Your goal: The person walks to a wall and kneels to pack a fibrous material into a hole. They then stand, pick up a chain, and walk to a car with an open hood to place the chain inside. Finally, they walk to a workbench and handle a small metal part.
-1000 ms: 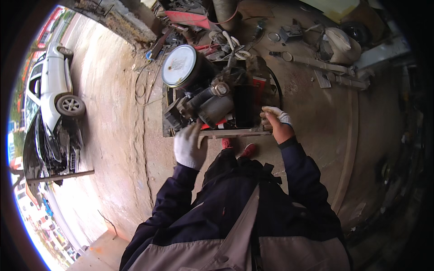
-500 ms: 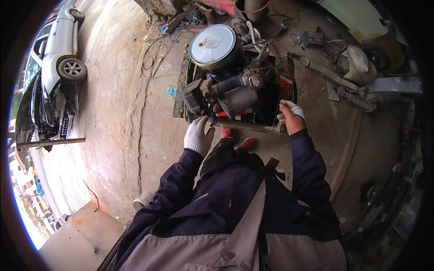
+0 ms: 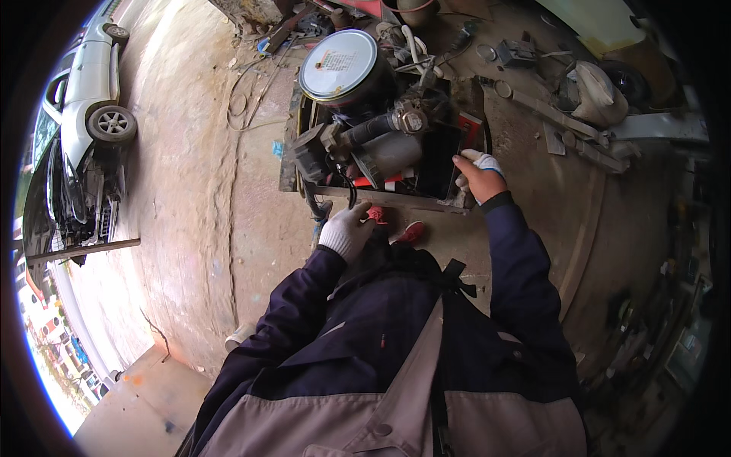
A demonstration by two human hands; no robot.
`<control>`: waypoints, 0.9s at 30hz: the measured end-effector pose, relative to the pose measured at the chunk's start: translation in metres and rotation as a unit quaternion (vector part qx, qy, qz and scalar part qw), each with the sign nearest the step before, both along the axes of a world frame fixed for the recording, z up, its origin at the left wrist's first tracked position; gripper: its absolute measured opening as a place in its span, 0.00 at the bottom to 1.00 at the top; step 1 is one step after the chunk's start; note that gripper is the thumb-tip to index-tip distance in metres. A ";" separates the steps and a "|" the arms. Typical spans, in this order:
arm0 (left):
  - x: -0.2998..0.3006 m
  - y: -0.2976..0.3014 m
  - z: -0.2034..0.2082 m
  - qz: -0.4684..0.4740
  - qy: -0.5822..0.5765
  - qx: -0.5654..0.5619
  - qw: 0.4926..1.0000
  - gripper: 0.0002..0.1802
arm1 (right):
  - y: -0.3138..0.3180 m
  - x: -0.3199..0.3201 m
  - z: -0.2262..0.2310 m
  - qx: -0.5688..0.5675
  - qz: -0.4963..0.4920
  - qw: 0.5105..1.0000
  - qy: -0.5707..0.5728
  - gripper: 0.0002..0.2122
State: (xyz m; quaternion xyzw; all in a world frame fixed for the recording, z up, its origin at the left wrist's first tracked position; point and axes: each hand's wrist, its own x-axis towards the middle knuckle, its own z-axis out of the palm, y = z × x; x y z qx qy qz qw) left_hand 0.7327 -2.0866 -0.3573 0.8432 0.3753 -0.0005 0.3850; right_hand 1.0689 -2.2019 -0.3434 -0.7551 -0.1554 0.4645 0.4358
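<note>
In a worn metal-edged box (image 3: 415,202) stands a dark drum with a pale lid (image 3: 339,65). Before the drum lie a grey metal cylinder (image 3: 392,161), a black ribbed hose (image 3: 371,132) and a dark blocky part (image 3: 308,154). My left hand (image 3: 348,231), in a white knit glove, is just off the box's near side, fingers curled together. A thin black cable (image 3: 352,190) runs down to its fingertips; whether they pinch it is hard to see. My right hand (image 3: 483,180), white and tan, is closed on the box rim by the near right corner.
Several metal pipes (image 3: 544,107) and a filled sack (image 3: 601,93) lie on the floor at right. A hose (image 3: 244,114) coils left of the box. Beyond stands a white car (image 3: 87,87) with its front stripped. My red shoes (image 3: 411,231) show below the box.
My left hand has come away from the box's near edge and its fingers have drawn together. The right hand keeps its place at the corner. The whole view has shifted slightly.
</note>
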 end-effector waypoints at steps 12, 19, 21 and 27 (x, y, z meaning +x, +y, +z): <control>0.020 -0.016 0.016 -0.042 0.008 -0.045 0.998 0.25 | -0.096 0.008 0.004 0.159 -0.233 0.959 0.011 0.11; 0.076 -0.022 0.035 -0.153 -0.075 0.230 0.958 0.24 | -0.164 0.003 0.004 0.184 -0.269 0.945 0.008 0.07; 0.099 -0.017 0.033 -0.174 -0.081 0.315 0.930 0.18 | -0.173 -0.007 0.006 0.153 -0.278 0.948 -0.007 0.08; 0.170 -0.008 0.011 -0.216 -0.013 0.358 0.908 0.08 | -0.180 -0.025 0.004 0.151 -0.236 0.959 0.033 0.10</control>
